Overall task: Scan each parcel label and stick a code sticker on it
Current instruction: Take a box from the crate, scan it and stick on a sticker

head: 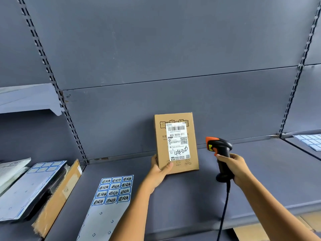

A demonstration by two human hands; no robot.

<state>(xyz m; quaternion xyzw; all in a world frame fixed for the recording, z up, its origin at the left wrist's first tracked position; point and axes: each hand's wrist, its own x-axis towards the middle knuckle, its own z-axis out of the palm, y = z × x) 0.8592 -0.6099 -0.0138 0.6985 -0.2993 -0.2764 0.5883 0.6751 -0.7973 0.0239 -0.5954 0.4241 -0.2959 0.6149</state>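
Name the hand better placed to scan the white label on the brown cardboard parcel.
Right. The right hand grips the black-and-orange handheld scanner, its head turned toward the white shipping label; the left hand is busy holding the brown cardboard parcel upright.

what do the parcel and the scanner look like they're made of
The parcel looks like matte brown cardboard, going by its tan faces and crisp edges. The scanner looks like black plastic with orange trim, given its smooth faintly shiny shell.
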